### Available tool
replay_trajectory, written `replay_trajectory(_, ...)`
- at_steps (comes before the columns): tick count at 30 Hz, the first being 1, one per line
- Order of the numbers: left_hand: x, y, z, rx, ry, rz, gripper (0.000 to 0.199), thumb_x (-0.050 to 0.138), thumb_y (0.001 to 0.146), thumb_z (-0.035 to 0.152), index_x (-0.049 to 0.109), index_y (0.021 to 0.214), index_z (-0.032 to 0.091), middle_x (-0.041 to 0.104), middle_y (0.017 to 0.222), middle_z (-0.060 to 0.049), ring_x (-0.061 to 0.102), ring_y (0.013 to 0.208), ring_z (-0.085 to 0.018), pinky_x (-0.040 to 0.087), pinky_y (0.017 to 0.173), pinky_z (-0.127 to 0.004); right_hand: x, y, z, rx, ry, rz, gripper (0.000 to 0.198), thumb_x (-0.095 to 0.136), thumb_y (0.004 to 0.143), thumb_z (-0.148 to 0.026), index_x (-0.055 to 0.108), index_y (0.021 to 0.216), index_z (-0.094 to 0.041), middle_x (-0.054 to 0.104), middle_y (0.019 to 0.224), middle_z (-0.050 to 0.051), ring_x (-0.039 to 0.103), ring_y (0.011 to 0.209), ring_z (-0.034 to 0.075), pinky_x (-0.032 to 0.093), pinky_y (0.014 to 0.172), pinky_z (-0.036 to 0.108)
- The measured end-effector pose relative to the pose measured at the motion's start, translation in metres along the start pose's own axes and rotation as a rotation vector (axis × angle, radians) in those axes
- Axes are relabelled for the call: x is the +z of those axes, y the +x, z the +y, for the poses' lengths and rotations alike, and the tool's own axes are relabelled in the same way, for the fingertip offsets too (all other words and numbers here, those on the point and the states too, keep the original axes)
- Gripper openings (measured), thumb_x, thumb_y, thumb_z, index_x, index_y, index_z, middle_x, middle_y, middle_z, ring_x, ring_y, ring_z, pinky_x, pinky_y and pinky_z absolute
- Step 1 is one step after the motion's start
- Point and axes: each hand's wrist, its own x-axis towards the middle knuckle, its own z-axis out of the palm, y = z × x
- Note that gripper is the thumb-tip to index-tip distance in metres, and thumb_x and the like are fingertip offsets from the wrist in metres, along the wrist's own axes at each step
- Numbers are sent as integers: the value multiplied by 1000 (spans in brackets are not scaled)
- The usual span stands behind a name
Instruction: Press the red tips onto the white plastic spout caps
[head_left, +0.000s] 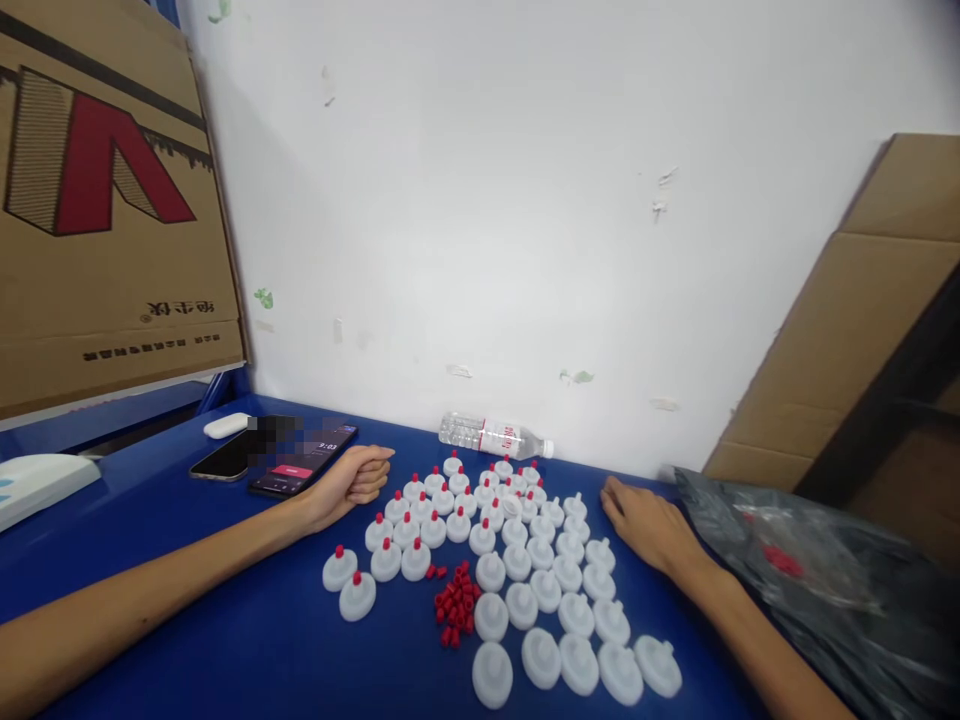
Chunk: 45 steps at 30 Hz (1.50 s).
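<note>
My left hand [352, 483] rests loosely fisted, fingers curled together, holding nothing I can see; my right hand [646, 523] lies flat, fingers together. White caps [525, 560] and red plugs [455, 603] lie between them.

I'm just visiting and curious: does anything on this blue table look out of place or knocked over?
Only the clear water bottle: it lies on its side against the wall, behind the white caps. The small red tips sit in a loose pile. Both hands rest on the table, holding nothing.
</note>
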Motion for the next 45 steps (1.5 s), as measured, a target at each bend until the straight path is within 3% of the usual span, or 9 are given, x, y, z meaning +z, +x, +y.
replay_trajectory(17, 6, -3, 2, -4, 49, 7, 55, 70, 81, 38, 26, 54, 21, 19, 49, 9, 12, 42, -4, 14, 38, -20, -2, -1, 0, -22, -26, 13, 30, 31, 105, -34, 57, 104, -20, 73, 95, 12, 72, 84, 28, 38, 64, 32)
replay_trajectory(25, 7, -3, 3, -14, 57, 7, 54, 70, 81, 39, 27, 54, 20, 19, 50, 9, 13, 42, -4, 13, 39, -20, -7, -4, -3, -39, -19, 90, 32, 33, 103, -32, 61, 98, -18, 73, 89, 12, 71, 77, 28, 41, 64, 34)
replay_trajectory(30, 7, -4, 4, -11, 57, 13, 55, 71, 80, 38, 27, 54, 20, 18, 50, 9, 12, 43, -5, 13, 38, -21, -30, -8, -13, -124, 35, 232, 37, 30, 105, -33, 63, 102, -18, 72, 101, 13, 67, 98, 28, 44, 87, 40)
replay_trajectory(36, 9, -5, 5, -12, 68, 18, 54, 71, 80, 40, 28, 54, 20, 19, 50, 9, 12, 43, -5, 14, 39, -20, -50, -22, -51, -382, 216, 306, 40, 28, 108, -36, 66, 114, -27, 72, 119, 3, 62, 117, 20, 26, 116, 47)
replay_trajectory(40, 11, -6, 6, -10, 77, 19, 53, 69, 81, 39, 27, 54, 20, 19, 50, 10, 11, 43, -5, 14, 39, -20, -45, -28, -71, -473, 292, 248, 42, 30, 107, -41, 67, 121, -30, 70, 128, 2, 57, 127, 24, 25, 117, 55)
replay_trajectory(45, 9, -6, 5, -10, 86, 14, 54, 68, 82, 39, 26, 54, 21, 18, 50, 9, 12, 44, -5, 14, 39, -20, -38, -31, -75, -416, 333, 102, 53, 25, 106, -50, 64, 132, -27, 61, 142, 5, 44, 141, 29, 25, 118, 58)
